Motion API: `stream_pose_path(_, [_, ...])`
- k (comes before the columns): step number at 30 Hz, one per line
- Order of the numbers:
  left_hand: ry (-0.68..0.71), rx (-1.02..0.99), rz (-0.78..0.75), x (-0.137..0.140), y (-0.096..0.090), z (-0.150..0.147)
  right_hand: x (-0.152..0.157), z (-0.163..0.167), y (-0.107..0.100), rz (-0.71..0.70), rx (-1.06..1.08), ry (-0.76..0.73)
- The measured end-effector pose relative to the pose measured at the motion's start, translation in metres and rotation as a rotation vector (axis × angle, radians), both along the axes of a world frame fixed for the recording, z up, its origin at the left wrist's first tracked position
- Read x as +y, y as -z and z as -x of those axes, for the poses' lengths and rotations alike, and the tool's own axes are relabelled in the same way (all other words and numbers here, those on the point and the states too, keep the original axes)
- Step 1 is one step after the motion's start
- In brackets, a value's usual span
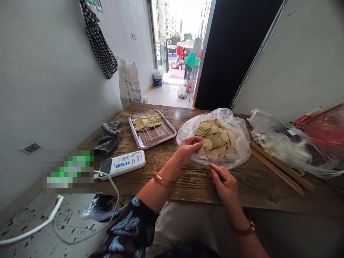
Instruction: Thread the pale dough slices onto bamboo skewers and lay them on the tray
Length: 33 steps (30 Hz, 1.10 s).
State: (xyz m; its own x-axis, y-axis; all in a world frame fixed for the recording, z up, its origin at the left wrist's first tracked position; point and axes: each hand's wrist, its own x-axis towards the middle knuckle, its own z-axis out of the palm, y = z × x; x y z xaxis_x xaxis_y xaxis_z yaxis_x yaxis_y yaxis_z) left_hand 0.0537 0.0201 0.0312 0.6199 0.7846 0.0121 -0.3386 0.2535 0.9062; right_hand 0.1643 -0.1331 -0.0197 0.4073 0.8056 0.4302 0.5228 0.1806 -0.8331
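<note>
Between thumb and fingers, my left hand [190, 147] pinches a thin, pale tan food slice [206, 144] at the near left edge of an open clear plastic bag [242, 152]. Many similar slices [215, 134] are heaped in that bag. My right hand [225, 183] is closed round the lower part of a thin wooden skewer [208, 157], whose upper end meets the held slice. Whether the tip has pierced it I cannot tell. Left of the bag, a metal tray [145, 143] bears a row of skewered slices [147, 121], their sticks pointing toward me.
Loose skewers [279, 168] lie right of the bag, beside more plastic bags [292, 143]. On the left are a grey cloth [107, 138] and a white device [123, 164] with a cable [116, 191] hanging over the wooden table's [185, 186] near edge.
</note>
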Motion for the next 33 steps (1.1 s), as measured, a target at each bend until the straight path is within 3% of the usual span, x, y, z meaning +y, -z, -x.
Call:
stream_pose_path(7, [-0.007, 0.064, -0.125, -0.002, 0.002, -0.003, 0.002, 0.001, 0.000, 0.004, 0.026, 0.021])
stream_pose_path(17, [-0.053, 0.272, -0.502, -0.002, 0.004, -0.002, 0.000, 0.000, 0.002, 0.055, 0.066, 0.028])
stream_pose_path(27, [-0.050, 0.347, -0.615, -0.005, 0.006, -0.005, 0.001, -0.002, 0.006, 0.045, 0.091, 0.053])
stream_pose_path(33, [0.066, 0.299, -0.578, -0.006, 0.010, -0.008, 0.001, -0.001, 0.003, 0.038, 0.114, 0.066])
